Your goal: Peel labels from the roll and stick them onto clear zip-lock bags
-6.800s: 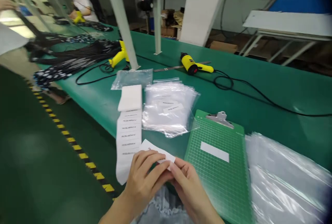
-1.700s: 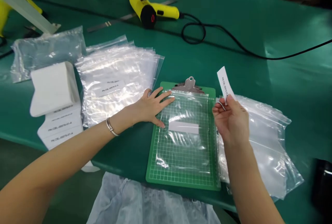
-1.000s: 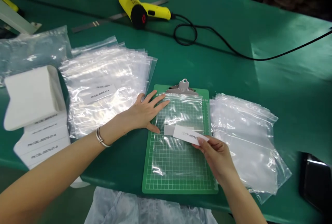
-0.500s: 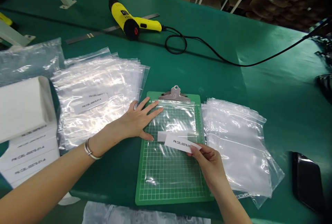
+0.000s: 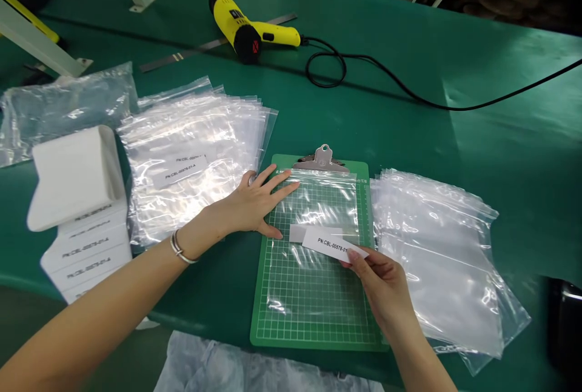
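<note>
Green matting covers the tabletop (image 5: 500,156), and at the far left a white block (image 5: 75,177) sits on a stack of printed labels (image 5: 86,259), followed by a fanned pile of zip bags (image 5: 191,168), the top one already labelled. The left hand (image 5: 250,204), a bracelet (image 5: 178,246) at its wrist, lies spread and flat, its fingers (image 5: 284,179) fanned over the left edge of a single clear bag (image 5: 313,283) on a green clipboard (image 5: 318,342), just below the metal clip (image 5: 321,160). That flat press looks right, since it keeps the film from creeping. The right hand (image 5: 384,292) pinches the end of a white label (image 5: 330,244) between thumb and fingers, the label's far end over the bag beside a pale patch (image 5: 295,232) on the board; whether it touches, I can't tell. Holding it by the tip keeps its face clean, though it sits tilted, so squaring it matters. Further right lies a second pile of bags (image 5: 441,259).
</note>
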The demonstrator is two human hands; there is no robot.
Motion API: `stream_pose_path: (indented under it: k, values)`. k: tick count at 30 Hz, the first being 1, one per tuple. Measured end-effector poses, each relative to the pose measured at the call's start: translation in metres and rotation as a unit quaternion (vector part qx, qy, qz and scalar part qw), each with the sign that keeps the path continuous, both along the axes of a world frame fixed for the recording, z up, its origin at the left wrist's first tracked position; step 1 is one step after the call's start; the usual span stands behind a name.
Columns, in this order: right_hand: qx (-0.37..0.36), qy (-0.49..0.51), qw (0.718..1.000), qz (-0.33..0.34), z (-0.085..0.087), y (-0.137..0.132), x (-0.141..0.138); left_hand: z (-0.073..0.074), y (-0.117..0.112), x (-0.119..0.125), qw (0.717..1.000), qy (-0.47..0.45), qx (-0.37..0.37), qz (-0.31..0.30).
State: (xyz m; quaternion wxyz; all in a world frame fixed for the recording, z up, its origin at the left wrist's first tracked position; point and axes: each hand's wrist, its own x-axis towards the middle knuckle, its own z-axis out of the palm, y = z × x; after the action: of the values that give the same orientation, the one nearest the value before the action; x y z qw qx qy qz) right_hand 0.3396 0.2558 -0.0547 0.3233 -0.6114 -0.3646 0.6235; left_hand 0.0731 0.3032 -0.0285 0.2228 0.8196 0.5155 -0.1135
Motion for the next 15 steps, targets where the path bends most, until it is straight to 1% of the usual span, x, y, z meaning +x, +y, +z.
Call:
stream_pose_path:
  k: [4,9,15]
  values:
    - [0.011,-0.017,1.000,-0.001,-0.0007,-0.0011,-0.0002,-0.0029,0.0000,-0.0013,1.000,-0.008,0.004,-0.001]
    - [0.013,-0.008,1.000,-0.008,-0.0020,-0.0013,0.0001,-0.0043,-0.0002,-0.0009,1.000,-0.007,0.004,-0.003]
    - [0.014,-0.013,1.000,0.003,-0.0039,-0.0010,0.0024,-0.0018,-0.0001,-0.0001,1.000,-0.009,-0.005,-0.008]
